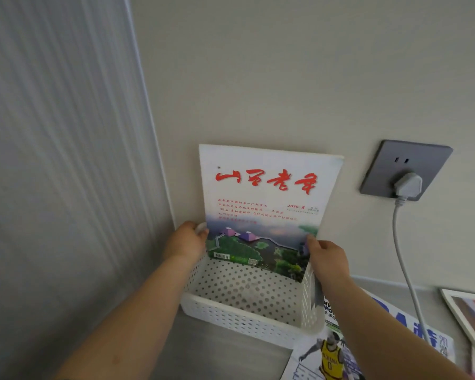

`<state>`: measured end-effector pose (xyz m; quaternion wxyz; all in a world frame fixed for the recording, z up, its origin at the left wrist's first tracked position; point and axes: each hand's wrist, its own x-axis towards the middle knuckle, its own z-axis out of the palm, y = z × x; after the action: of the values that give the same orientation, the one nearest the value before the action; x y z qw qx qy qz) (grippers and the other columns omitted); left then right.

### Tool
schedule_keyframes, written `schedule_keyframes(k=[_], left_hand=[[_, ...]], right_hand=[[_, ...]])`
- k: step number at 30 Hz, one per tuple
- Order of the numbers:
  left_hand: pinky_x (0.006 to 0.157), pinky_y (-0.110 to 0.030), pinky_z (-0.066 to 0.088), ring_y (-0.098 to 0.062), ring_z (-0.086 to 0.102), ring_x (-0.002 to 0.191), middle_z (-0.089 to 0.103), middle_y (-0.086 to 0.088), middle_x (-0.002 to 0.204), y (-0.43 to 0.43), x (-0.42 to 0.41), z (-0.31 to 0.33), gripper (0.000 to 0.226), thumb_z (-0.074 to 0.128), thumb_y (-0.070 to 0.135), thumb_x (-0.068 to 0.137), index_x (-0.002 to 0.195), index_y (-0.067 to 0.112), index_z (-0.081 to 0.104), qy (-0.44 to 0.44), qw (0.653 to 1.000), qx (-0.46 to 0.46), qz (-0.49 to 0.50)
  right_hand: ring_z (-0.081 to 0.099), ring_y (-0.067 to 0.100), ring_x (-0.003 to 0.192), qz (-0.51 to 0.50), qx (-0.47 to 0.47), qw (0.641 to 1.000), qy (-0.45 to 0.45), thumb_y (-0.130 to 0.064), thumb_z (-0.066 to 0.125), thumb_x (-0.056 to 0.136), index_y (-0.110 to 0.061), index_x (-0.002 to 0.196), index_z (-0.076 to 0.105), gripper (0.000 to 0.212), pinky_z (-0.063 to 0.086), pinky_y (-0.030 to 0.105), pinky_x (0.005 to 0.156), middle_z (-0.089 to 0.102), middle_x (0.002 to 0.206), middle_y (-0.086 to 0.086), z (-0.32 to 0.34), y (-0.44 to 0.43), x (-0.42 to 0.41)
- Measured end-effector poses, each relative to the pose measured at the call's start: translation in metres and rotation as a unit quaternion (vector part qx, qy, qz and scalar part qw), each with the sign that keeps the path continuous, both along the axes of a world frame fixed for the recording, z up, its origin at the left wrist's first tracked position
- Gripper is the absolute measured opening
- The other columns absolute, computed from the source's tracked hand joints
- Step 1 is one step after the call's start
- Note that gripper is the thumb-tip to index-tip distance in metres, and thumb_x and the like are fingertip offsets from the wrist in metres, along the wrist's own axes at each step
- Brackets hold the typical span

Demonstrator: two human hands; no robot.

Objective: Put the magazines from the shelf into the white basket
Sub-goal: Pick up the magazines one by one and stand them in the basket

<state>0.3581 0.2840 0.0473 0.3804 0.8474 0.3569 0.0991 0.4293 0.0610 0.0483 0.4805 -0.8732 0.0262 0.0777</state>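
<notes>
A white magazine (pixel 266 204) with red brush lettering and a landscape picture stands upright in the far end of the white perforated basket (pixel 242 319), leaning against the wall. My right hand (pixel 325 256) pinches its lower right edge. My left hand (pixel 187 241) grips the basket's far left rim beside the magazine's lower left edge. A basketball magazine (pixel 329 355) lies flat on the grey shelf just right of the basket, partly under my right forearm.
A grey wall socket (pixel 403 168) holds a grey plug, and its cable (pixel 403 267) hangs down over the shelf at right. Another magazine (pixel 469 314) lies at the far right edge. A ribbed grey panel (pixel 61 160) stands on the left.
</notes>
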Motion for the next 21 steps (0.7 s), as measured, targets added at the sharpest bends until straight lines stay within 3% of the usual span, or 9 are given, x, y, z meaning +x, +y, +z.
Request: schedule_keyframes(k=[3, 10, 14, 17, 19, 21], left_hand=[[0.076, -0.036, 0.044, -0.034, 0.058, 0.095, 0.062, -0.019, 0.109, 0.006, -0.002, 0.000, 0.034, 0.044, 0.034, 0.089, 0.106, 0.006, 0.055, 0.032, 0.999, 0.021, 0.027], [0.081, -0.038, 0.046, -0.035, 0.059, 0.097, 0.063, -0.022, 0.110, 0.021, -0.016, -0.002, 0.037, 0.049, 0.033, 0.087, 0.107, 0.003, 0.057, 0.061, 0.997, 0.038, 0.031], [0.087, -0.041, 0.046, -0.035, 0.056, 0.103, 0.059, -0.019, 0.117, 0.009, -0.023, 0.003, 0.037, 0.053, 0.028, 0.085, 0.114, 0.006, 0.050, 0.023, 0.999, 0.023, 0.010], [0.093, -0.042, 0.044, -0.035, 0.051, 0.110, 0.051, -0.018, 0.126, -0.006, -0.037, 0.009, 0.041, 0.056, 0.022, 0.084, 0.121, 0.007, 0.047, -0.023, 0.998, 0.056, -0.009], [0.098, -0.042, 0.039, -0.033, 0.046, 0.117, 0.044, -0.017, 0.133, -0.025, -0.053, 0.014, 0.045, 0.056, 0.019, 0.084, 0.126, 0.008, 0.044, -0.075, 0.995, 0.069, -0.014], [0.100, -0.035, 0.035, -0.032, 0.045, 0.119, 0.046, -0.016, 0.132, -0.050, -0.076, 0.016, 0.042, 0.058, 0.013, 0.082, 0.123, 0.006, 0.048, -0.138, 0.987, 0.085, -0.022]], right_hand=[[0.044, 0.016, 0.056, -0.005, 0.006, 1.000, 0.001, -0.034, 0.043, 0.089, -0.008, 0.070, 0.058, 0.036, 0.030, 0.023, 0.049, 0.050, 0.058, 0.002, -0.001, 0.005, 0.001], [0.045, 0.018, 0.058, 0.045, -0.012, 0.999, -0.008, -0.034, 0.043, 0.090, -0.012, 0.066, 0.052, 0.034, 0.030, 0.027, 0.051, 0.051, 0.062, 0.004, -0.002, 0.018, -0.003], [0.048, 0.023, 0.075, 0.060, -0.009, 0.998, -0.007, -0.033, 0.044, 0.090, -0.014, 0.090, 0.052, 0.020, 0.034, 0.026, 0.068, 0.056, 0.087, 0.012, 0.002, 0.015, -0.009], [0.054, 0.028, 0.099, 0.053, 0.000, 0.999, -0.008, -0.033, 0.047, 0.089, -0.011, 0.124, 0.045, 0.041, 0.037, 0.028, 0.080, 0.057, 0.119, 0.014, 0.009, -0.001, -0.021], [0.051, 0.027, 0.114, 0.044, 0.017, 0.999, -0.024, -0.030, 0.048, 0.090, -0.010, 0.128, 0.041, 0.044, 0.037, 0.027, 0.084, 0.052, 0.131, 0.010, 0.013, -0.020, -0.036], [0.051, 0.023, 0.114, 0.051, 0.001, 0.998, -0.031, -0.026, 0.047, 0.090, -0.013, 0.128, 0.042, 0.040, 0.037, 0.026, 0.083, 0.052, 0.132, 0.006, 0.012, -0.046, -0.059]])
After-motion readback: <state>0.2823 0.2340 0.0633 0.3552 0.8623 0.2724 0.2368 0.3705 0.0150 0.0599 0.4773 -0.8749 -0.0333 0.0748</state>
